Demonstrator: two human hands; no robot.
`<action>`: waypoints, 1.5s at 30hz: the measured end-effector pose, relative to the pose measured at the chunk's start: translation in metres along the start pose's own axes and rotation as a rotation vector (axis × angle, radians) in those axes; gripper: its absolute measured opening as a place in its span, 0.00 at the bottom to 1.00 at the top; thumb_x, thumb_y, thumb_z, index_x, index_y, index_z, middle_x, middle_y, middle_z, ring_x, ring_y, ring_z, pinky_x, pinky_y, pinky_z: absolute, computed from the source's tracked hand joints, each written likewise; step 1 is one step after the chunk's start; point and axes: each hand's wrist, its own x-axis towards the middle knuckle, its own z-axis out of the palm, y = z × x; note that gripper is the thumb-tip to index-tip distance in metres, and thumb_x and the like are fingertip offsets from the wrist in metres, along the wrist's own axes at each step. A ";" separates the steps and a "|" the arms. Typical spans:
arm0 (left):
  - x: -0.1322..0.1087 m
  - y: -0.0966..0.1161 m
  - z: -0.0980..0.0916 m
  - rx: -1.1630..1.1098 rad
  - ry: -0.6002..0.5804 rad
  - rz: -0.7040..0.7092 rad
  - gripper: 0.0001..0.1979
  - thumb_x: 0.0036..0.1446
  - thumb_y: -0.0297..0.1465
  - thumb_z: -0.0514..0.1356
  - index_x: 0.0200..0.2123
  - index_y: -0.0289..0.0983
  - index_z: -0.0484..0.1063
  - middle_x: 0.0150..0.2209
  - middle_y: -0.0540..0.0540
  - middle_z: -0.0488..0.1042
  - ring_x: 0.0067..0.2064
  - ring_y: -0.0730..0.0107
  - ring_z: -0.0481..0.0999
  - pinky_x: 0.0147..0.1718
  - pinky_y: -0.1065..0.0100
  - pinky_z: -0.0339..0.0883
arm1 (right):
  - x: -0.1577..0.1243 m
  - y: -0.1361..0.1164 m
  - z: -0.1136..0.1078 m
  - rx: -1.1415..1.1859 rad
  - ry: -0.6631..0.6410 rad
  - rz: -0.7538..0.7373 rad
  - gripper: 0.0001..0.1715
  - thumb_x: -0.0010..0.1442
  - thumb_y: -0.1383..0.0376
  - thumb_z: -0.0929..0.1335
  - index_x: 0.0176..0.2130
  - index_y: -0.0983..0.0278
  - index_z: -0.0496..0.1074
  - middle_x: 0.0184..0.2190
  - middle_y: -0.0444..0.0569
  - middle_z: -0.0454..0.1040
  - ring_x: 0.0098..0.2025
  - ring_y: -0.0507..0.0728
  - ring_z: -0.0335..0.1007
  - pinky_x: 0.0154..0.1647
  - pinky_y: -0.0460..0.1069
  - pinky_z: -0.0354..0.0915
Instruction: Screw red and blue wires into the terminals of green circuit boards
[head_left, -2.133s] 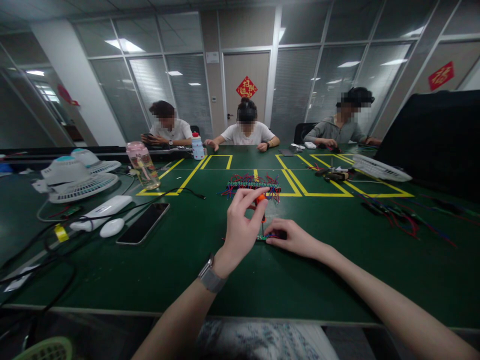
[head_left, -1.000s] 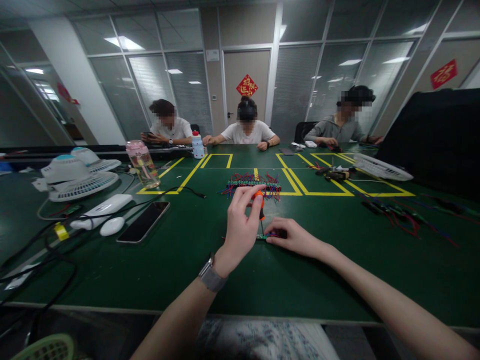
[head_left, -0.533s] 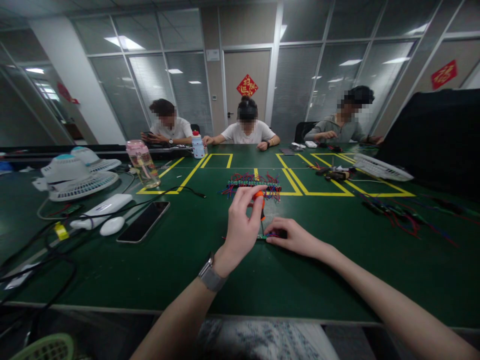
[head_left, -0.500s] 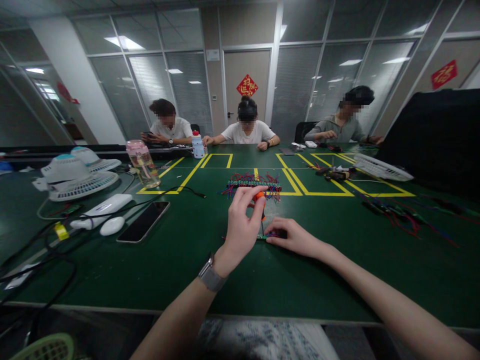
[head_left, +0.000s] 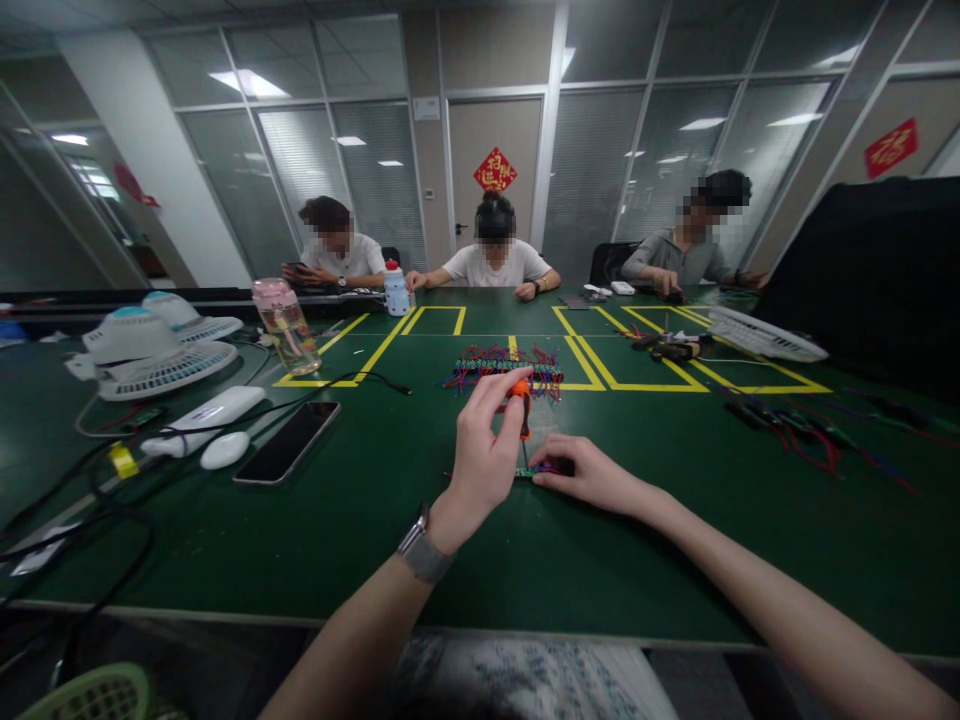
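My left hand (head_left: 487, 440) grips an orange and black screwdriver (head_left: 524, 410) by its handle, index finger over the top. The screwdriver stands almost upright, its thin shaft reaching down to a small green circuit board (head_left: 523, 473) on the table. My right hand (head_left: 570, 468) pinches the board's right end, where red and blue wires come out beneath the fingers. Part of the board is hidden behind my left hand. Just beyond my hands lies a row of several wired circuit boards (head_left: 510, 368).
On the left are a phone (head_left: 289, 443), a white mouse (head_left: 225, 451), a fan (head_left: 161, 360), cables and a pink-lidded bottle (head_left: 286, 325). To the right lie wired boards (head_left: 795, 425), tools (head_left: 675, 350) and a white keyboard (head_left: 765, 335). Three people sit across the green table (head_left: 360, 540).
The fingers of my left hand have shifted slightly on the screwdriver handle, showing more of it. My right hand stays put. The person at the far right has lowered a hand to the table.
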 end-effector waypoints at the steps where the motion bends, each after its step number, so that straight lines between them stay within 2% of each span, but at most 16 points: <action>1: 0.000 -0.001 0.000 0.002 -0.005 -0.005 0.15 0.66 0.27 0.51 0.52 0.39 0.70 0.49 0.44 0.72 0.50 0.67 0.72 0.46 0.68 0.69 | 0.000 0.000 0.000 0.002 0.000 0.001 0.08 0.59 0.63 0.70 0.38 0.64 0.77 0.33 0.48 0.74 0.34 0.55 0.69 0.37 0.49 0.64; 5: 0.000 -0.004 0.003 0.028 -0.014 -0.004 0.15 0.66 0.29 0.52 0.54 0.40 0.69 0.49 0.44 0.72 0.48 0.67 0.73 0.43 0.68 0.71 | 0.000 0.000 0.000 -0.002 -0.002 -0.004 0.08 0.60 0.62 0.70 0.39 0.64 0.77 0.34 0.48 0.74 0.34 0.55 0.69 0.38 0.49 0.65; 10: 0.001 -0.001 0.003 0.044 -0.015 0.017 0.12 0.63 0.29 0.57 0.50 0.41 0.72 0.42 0.45 0.71 0.42 0.70 0.73 0.38 0.71 0.71 | 0.000 0.004 0.002 -0.001 0.003 -0.007 0.09 0.60 0.62 0.70 0.39 0.64 0.77 0.34 0.49 0.74 0.34 0.55 0.69 0.38 0.50 0.66; 13: 0.001 0.001 0.003 0.050 -0.008 0.018 0.12 0.62 0.29 0.58 0.49 0.41 0.72 0.40 0.46 0.69 0.40 0.71 0.72 0.36 0.72 0.70 | 0.000 0.006 0.003 0.005 0.006 -0.018 0.10 0.60 0.62 0.70 0.40 0.64 0.77 0.34 0.49 0.75 0.35 0.55 0.69 0.39 0.49 0.66; 25: 0.000 0.000 0.002 0.073 -0.019 -0.003 0.15 0.62 0.26 0.55 0.52 0.41 0.69 0.47 0.44 0.70 0.47 0.69 0.72 0.41 0.71 0.71 | 0.000 0.004 0.001 0.002 0.001 -0.014 0.10 0.60 0.62 0.70 0.40 0.64 0.77 0.35 0.49 0.74 0.35 0.56 0.69 0.39 0.50 0.65; 45: -0.001 -0.003 0.003 0.101 -0.020 0.013 0.15 0.62 0.26 0.55 0.52 0.41 0.68 0.46 0.45 0.70 0.44 0.69 0.72 0.40 0.70 0.70 | 0.000 0.006 0.003 -0.002 0.003 -0.020 0.09 0.60 0.62 0.70 0.40 0.64 0.77 0.34 0.49 0.75 0.35 0.56 0.70 0.39 0.50 0.65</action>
